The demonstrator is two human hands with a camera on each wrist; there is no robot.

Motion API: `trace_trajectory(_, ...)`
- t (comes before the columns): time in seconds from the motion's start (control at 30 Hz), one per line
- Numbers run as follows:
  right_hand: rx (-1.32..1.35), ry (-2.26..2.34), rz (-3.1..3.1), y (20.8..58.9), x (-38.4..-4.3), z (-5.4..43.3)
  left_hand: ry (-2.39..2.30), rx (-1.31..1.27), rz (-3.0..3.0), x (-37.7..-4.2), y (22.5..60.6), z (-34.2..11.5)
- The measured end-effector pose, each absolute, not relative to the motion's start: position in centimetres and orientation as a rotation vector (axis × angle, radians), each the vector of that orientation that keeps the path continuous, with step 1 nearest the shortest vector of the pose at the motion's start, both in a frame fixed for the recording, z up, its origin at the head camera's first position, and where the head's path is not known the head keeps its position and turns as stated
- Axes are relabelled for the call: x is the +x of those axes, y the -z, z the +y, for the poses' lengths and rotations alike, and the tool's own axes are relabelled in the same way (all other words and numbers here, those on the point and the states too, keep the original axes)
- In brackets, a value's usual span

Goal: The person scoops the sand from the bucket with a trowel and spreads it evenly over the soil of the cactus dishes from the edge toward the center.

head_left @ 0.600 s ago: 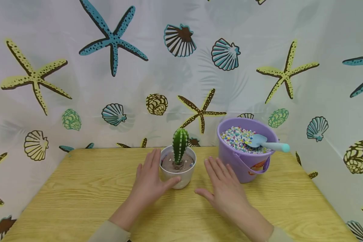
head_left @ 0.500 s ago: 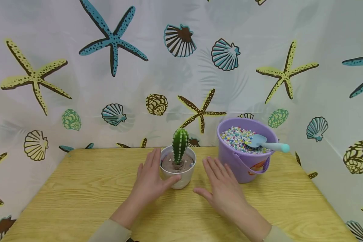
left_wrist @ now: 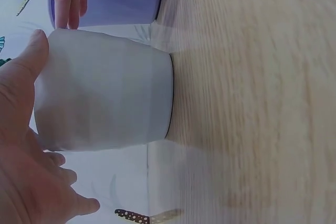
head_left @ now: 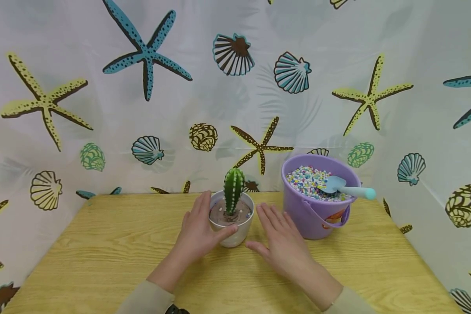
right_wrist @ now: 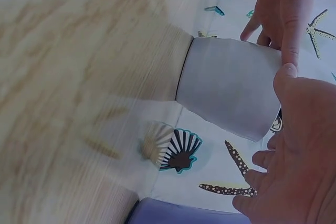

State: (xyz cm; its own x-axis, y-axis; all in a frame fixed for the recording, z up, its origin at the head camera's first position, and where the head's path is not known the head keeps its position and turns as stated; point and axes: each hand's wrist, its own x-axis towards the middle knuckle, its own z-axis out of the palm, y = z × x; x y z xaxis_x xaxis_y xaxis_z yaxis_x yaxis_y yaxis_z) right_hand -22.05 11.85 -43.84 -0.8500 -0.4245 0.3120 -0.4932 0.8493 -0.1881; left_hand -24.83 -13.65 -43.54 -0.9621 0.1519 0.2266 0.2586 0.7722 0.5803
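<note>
Both left hand (head_left: 198, 234) and right hand (head_left: 284, 239) grip nothing, fingers fairly straight, flanking the white pot (head_left: 240, 234) upright on the bench (head_left: 102, 253). Uneven pressure could tip it; the right hand straying outward might knock the purple bucket (head_left: 302, 216).

Left hand (head_left: 196, 233) is blocking the left of the pot (head_left: 240, 233); only a narrow gap is showing between pot and right hand (head_left: 284, 244). Cactus (head_left: 233, 192) is obstructing from above. Bucket (head_left: 301, 216) is barring the right, scoop (head_left: 353, 190) overhanging. Curtain (head_left: 172, 111) is walling the back. Table (head_left: 114, 244) is offering wide room leftward, some between wrists.
</note>
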Motion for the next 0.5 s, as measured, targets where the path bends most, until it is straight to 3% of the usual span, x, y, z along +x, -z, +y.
trace_trajectory(0.5, 0.741, -0.452, -2.805, 43.82, -22.53, 11.10, 1.072, -0.314, -2.799, -24.89, 43.58, -13.47)
